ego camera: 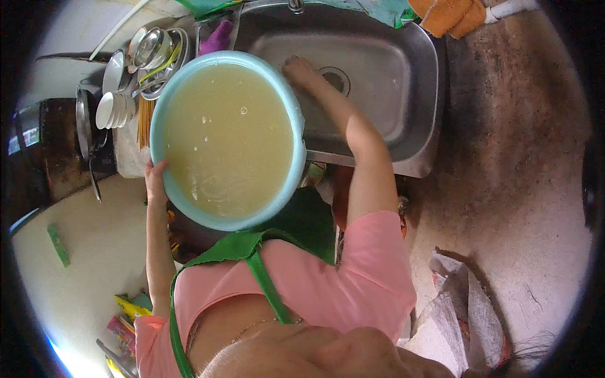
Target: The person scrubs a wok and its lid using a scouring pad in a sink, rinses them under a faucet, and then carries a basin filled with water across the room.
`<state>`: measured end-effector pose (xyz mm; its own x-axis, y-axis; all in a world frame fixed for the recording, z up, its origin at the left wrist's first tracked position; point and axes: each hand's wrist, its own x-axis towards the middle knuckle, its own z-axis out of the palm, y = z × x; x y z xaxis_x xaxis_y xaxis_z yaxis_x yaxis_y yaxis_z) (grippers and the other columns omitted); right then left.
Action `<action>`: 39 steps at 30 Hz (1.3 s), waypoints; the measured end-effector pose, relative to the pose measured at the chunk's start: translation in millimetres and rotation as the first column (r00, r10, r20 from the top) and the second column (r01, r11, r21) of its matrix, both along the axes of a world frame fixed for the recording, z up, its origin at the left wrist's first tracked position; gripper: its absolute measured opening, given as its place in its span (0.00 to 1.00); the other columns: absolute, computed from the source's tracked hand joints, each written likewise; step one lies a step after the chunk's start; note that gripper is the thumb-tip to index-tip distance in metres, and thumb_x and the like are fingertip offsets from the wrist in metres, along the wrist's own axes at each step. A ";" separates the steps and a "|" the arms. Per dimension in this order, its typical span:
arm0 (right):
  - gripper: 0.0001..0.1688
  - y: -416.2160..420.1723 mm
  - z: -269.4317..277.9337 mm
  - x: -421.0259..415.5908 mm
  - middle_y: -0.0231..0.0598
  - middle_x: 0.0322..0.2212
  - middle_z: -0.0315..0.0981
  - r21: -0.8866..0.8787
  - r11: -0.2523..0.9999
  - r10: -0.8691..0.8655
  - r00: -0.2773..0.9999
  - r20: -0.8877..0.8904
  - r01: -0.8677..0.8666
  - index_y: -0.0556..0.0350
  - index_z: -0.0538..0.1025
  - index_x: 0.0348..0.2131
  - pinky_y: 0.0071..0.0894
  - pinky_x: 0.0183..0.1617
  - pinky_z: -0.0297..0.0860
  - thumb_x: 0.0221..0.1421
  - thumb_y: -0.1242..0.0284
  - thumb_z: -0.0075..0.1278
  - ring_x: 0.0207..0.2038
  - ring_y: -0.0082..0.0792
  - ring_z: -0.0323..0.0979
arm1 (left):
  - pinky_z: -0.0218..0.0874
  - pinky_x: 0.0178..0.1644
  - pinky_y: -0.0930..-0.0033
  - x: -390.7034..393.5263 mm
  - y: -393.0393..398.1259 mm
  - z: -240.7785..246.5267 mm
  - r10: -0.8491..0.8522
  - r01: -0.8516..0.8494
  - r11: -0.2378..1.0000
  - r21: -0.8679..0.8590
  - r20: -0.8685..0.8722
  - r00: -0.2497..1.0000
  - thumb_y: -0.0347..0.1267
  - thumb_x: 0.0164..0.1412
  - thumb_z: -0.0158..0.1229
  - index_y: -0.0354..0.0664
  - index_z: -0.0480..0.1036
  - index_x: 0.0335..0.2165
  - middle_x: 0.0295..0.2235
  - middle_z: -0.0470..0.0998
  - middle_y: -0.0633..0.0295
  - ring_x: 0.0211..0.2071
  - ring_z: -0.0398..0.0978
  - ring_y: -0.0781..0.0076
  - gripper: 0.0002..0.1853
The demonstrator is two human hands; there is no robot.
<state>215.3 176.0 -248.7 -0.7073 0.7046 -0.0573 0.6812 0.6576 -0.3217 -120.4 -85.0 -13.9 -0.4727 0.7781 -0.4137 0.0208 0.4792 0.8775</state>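
Observation:
A large light-blue plastic basin holds cloudy yellowish water with a few bubbles on top. It overlaps the left part of a stainless steel sink and the counter beside it. My left hand grips the basin's rim at its lower left, thumb on the inner side. My right hand is down in the sink, close beside the basin's upper right rim. Its fingers are partly hidden, so whether it touches the basin is unclear. The sink drain shows just right of that hand.
To the left stand stacked white bowls, metal bowls, chopsticks and a pan. A purple cloth or glove lies behind the basin. The faucet is at the top, with orange gloves to its right. A woven sack rests at lower right.

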 end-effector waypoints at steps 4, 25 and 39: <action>0.20 -47.6 17.4 12.3 0.47 0.40 0.69 -0.136 0.990 0.033 0.999 0.037 -0.027 0.49 0.76 0.39 0.45 0.48 0.66 0.40 0.70 0.55 0.46 0.48 0.66 | 0.65 0.33 0.72 2.7 2.2 2.0 0.012 -0.013 1.000 -0.016 -0.023 1.000 0.28 0.47 0.53 0.35 0.67 0.40 0.29 0.72 0.63 0.29 0.71 0.73 0.18; 0.14 -117.0 49.7 143.0 0.44 0.24 0.74 -0.782 0.608 -0.153 0.987 0.055 0.138 0.57 0.76 0.30 0.32 0.33 0.67 0.36 0.78 0.50 0.30 0.35 0.72 | 0.64 0.33 0.73 4.1 3.0 1.0 -0.007 0.007 1.000 -0.004 -0.044 0.999 0.28 0.49 0.52 0.36 0.68 0.40 0.30 0.73 0.64 0.28 0.70 0.75 0.17; 0.09 -45.9 17.9 225.8 0.42 0.24 0.74 -0.850 0.255 -0.101 0.887 0.450 0.461 0.60 0.75 0.28 0.33 0.30 0.73 0.43 0.74 0.51 0.24 0.33 0.74 | 0.63 0.35 0.73 21.5 10.2 13.1 0.047 -0.048 0.998 -0.032 -0.048 0.998 0.28 0.48 0.53 0.35 0.67 0.39 0.31 0.72 0.63 0.29 0.70 0.74 0.17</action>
<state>441.2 130.2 -230.8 -0.3012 0.1956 -0.9333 0.9166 -0.2105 -0.3399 -98.8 -74.8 -0.8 -0.5283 0.7406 -0.4153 0.0379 0.5092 0.8598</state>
